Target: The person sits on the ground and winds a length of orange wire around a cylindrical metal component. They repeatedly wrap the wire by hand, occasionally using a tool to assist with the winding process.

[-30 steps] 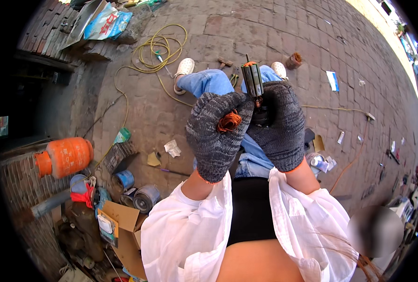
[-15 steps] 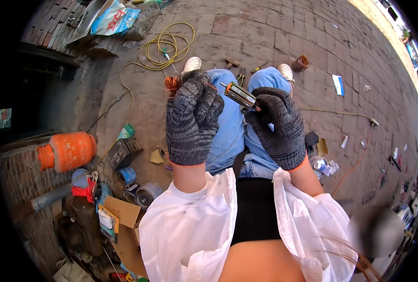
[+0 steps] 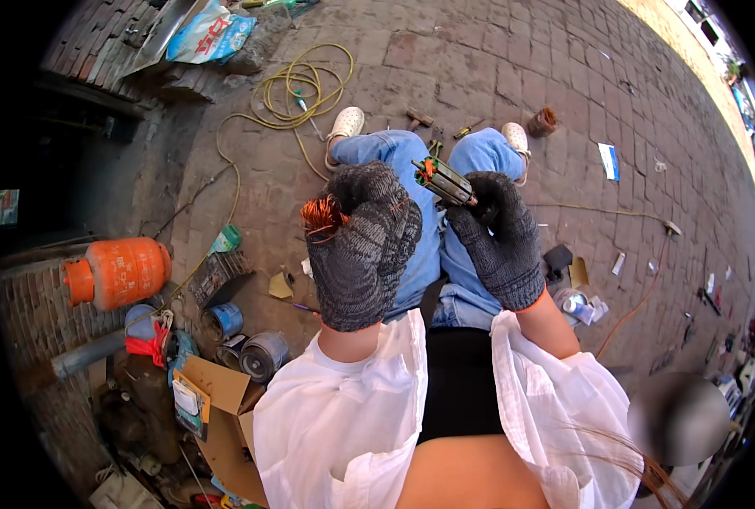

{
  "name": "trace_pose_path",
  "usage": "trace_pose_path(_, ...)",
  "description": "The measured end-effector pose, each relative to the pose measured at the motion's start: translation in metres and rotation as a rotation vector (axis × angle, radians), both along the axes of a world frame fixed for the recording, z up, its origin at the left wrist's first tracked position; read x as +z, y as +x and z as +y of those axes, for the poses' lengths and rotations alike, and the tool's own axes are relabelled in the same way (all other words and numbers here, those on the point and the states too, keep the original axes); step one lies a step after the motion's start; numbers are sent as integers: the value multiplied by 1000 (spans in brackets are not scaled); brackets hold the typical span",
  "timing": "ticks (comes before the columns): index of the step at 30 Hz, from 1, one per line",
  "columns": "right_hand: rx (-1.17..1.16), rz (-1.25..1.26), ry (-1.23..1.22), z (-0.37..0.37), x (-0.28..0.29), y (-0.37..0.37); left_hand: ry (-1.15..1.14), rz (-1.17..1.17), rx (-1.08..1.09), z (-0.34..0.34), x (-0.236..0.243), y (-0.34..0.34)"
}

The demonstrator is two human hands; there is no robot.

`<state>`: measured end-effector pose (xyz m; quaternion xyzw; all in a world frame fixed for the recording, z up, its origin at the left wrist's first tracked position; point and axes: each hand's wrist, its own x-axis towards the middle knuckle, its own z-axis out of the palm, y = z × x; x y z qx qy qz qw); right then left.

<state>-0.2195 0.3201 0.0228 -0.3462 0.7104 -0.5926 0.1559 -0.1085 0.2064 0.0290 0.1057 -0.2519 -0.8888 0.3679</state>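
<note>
My left hand [image 3: 362, 250], in a dark grey knit glove, is closed round a tangled bundle of orange copper wire [image 3: 321, 216], which pokes out at its upper left. My right hand [image 3: 500, 242], in a similar glove, grips a motor armature [image 3: 444, 181] by its lower right end, with the commutator near my fingers. The armature lies tilted, its upper left end showing orange windings and a shaft. Both hands are held apart above my jeans-clad legs.
Beyond my feet lie a hammer [image 3: 420, 118], pliers and a rusty can [image 3: 543, 120]. A yellow hose [image 3: 309, 93] coils at the upper left. An orange gas cylinder [image 3: 129, 271], paint cans [image 3: 261, 354] and a cardboard box [image 3: 216, 394] are on my left. Small scraps lie on the right.
The armature has tipped from upright to slanting leftward in my right hand. My left hand, holding the wire, moved away from it and up, then dropped slightly.
</note>
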Motion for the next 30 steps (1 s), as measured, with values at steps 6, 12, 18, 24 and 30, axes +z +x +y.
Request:
trace_pose_path(6,27,-111,-1,2,6,8,-768,-101,177,10,-1,4)
trace_pose_path(12,66,-286,-61,4,10,13,-1188,-246,255,18,6,4)
trace_pose_path(18,192,-525,-104,13,21,6,-1286,-316,478,18,12,7)
trace_pose_path(24,305,-510,-141,15,10,6,-732,-246,252,15,1,-6)
trace_pose_path(30,307,-228,-141,17,8,3,-647,-251,76,16,11,-4)
